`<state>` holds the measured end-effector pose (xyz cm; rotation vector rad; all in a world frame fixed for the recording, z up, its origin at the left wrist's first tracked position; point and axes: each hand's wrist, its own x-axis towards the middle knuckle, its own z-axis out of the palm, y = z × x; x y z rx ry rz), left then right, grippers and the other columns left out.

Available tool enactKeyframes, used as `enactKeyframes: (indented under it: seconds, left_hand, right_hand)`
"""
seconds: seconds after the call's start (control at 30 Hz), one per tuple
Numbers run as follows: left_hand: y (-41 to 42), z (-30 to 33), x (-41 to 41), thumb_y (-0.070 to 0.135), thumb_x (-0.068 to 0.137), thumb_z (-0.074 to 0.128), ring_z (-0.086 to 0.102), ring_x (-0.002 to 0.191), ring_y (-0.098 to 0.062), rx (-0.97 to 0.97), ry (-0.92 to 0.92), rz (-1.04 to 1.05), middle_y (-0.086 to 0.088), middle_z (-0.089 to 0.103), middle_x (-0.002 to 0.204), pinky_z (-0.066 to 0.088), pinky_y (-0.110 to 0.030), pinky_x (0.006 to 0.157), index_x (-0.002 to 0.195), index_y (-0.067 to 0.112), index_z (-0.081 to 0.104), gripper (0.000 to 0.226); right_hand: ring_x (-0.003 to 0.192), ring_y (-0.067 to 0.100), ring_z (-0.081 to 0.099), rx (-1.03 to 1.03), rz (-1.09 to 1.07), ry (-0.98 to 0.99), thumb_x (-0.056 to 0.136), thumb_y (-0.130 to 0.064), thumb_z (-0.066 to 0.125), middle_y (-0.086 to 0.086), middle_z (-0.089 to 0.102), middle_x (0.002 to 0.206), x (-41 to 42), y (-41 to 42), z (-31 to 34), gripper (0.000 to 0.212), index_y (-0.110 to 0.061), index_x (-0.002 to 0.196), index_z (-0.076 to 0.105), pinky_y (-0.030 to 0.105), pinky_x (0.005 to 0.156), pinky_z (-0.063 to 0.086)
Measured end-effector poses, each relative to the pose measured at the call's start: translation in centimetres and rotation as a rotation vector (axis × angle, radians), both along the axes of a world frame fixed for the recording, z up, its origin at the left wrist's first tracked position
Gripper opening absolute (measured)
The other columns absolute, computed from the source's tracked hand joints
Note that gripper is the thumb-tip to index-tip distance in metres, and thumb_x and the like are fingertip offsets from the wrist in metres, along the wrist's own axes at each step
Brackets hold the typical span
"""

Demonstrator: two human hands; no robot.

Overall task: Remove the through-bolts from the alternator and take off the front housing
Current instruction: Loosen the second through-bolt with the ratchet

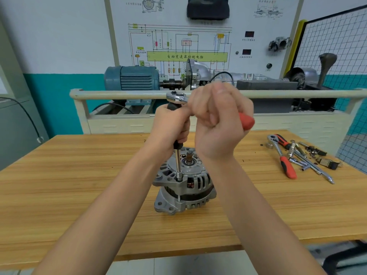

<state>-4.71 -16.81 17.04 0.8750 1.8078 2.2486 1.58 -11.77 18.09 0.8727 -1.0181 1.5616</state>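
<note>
While the alternator (183, 183) stands on the counter (79, 175), the left hand (170, 126) grips the upright driver (178, 161) over a through-bolt; the right hand (218, 124) clasps the ratchet handle (246, 121) directly above.

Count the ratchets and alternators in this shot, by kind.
Ratchets: 2, one held in both hands, one on the table
Alternators: 1
Total: 3
</note>
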Motion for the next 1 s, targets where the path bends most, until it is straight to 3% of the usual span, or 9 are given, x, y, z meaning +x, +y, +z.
enactKeyframes:
  seconds: [0.1, 0.23, 0.33, 0.43, 0.53, 0.67, 0.77, 0.87, 1.0]
  left_hand:
    - [-0.8, 0.2, -0.4, -0.001, 0.085, 0.054, 0.019, 0.03, -0.01, -0.036, 0.018, -0.202, 0.004, 0.025, 0.036, 0.019, -0.016, 0.037, 0.043, 0.02, 0.034, 0.05]
    - [-1.7, 0.7, -1.2, 0.011, 0.078, 0.055, 0.027, 0.031, -0.012, -0.087, 0.011, -0.489, 0.002, 0.031, 0.038, 0.025, -0.019, 0.039, 0.045, 0.017, 0.039, 0.036]
    - [-1.2, 0.7, -1.0, 0.013, 0.077, 0.053, 0.023, 0.027, -0.009, -0.102, 0.0, -0.541, 0.004, 0.027, 0.033, 0.02, -0.017, 0.035, 0.042, 0.018, 0.037, 0.039]
    - [-0.9, 0.4, -1.0, 0.009, 0.082, 0.053, 0.017, 0.025, -0.005, -0.07, -0.037, -0.486, 0.007, 0.023, 0.031, 0.013, -0.014, 0.034, 0.038, 0.021, 0.033, 0.05]
    - [-0.6, 0.2, -0.7, 0.004, 0.09, 0.047, 0.014, 0.026, -0.007, -0.022, -0.044, -0.318, 0.007, 0.02, 0.032, 0.013, -0.012, 0.034, 0.037, 0.023, 0.029, 0.059]
    - [0.3, 0.1, 0.0, 0.001, 0.087, 0.047, 0.013, 0.028, -0.008, 0.02, -0.039, -0.084, 0.006, 0.019, 0.035, 0.014, -0.011, 0.036, 0.038, 0.025, 0.028, 0.058]
    - [0.5, -0.2, 0.3, -0.001, 0.086, 0.045, 0.018, 0.03, -0.007, 0.024, -0.015, 0.016, 0.009, 0.025, 0.035, 0.015, -0.011, 0.036, 0.03, 0.023, 0.035, 0.062]
    - [0.1, -0.4, 0.1, -0.001, 0.086, 0.046, 0.018, 0.029, -0.008, 0.02, 0.018, -0.028, 0.007, 0.025, 0.035, 0.017, -0.011, 0.036, 0.034, 0.024, 0.034, 0.059]
    - [-1.2, 0.1, -0.6, 0.006, 0.08, 0.057, 0.022, 0.03, -0.011, -0.043, 0.063, -0.29, 0.003, 0.028, 0.036, 0.022, -0.016, 0.038, 0.043, 0.019, 0.038, 0.044]
  right_hand:
    - [0.036, 0.008, 0.02, -0.068, 0.31, -0.068, 0.082, -0.005, 0.036, -0.001, 0.019, 0.038, -0.1, 2.2, 0.6, 0.043, -0.021, 0.044, 0.024, 0.025, 0.045, 0.02]
    - [0.037, 0.013, 0.01, -0.331, 0.748, -0.234, 0.08, -0.014, 0.039, -0.003, 0.023, 0.03, -1.1, 4.6, 1.3, 0.046, -0.019, 0.035, 0.032, 0.022, 0.042, 0.02]
    - [0.038, 0.01, 0.007, -0.493, 0.91, -0.277, 0.079, -0.016, 0.04, -0.004, 0.023, 0.029, -2.2, 5.6, 1.5, 0.046, -0.015, 0.034, 0.032, 0.022, 0.04, 0.017]
    - [0.033, 0.01, 0.012, -0.497, 0.869, -0.267, 0.08, -0.015, 0.04, -0.004, 0.023, 0.03, -2.2, 5.4, 1.5, 0.046, -0.016, 0.034, 0.032, 0.022, 0.04, 0.018]
    - [0.032, 0.011, 0.018, -0.358, 0.703, -0.215, 0.083, -0.013, 0.039, -0.005, 0.026, 0.032, -1.2, 4.3, 1.2, 0.049, -0.018, 0.035, 0.034, 0.023, 0.041, 0.022]
    - [0.037, 0.01, 0.023, -0.083, 0.247, -0.055, 0.085, -0.006, 0.04, -0.004, 0.028, 0.037, -0.1, 1.5, 0.4, 0.046, -0.023, 0.043, 0.031, 0.028, 0.046, 0.02]
    - [0.043, 0.01, 0.028, 0.001, -0.043, 0.004, 0.08, -0.011, 0.046, -0.007, 0.036, 0.049, 0.4, 0.0, -0.5, 0.037, -0.023, 0.049, 0.032, 0.031, 0.049, 0.02]
    - [0.041, 0.009, 0.028, 0.02, -0.013, 0.017, 0.079, -0.012, 0.045, -0.005, 0.031, 0.043, 0.6, 0.0, -0.4, 0.035, -0.025, 0.05, 0.03, 0.03, 0.048, 0.02]
    - [0.036, 0.006, 0.026, -0.019, 0.312, -0.028, 0.082, -0.003, 0.038, -0.004, 0.026, 0.036, 0.1, 1.9, 0.6, 0.045, -0.024, 0.044, 0.029, 0.024, 0.045, 0.023]
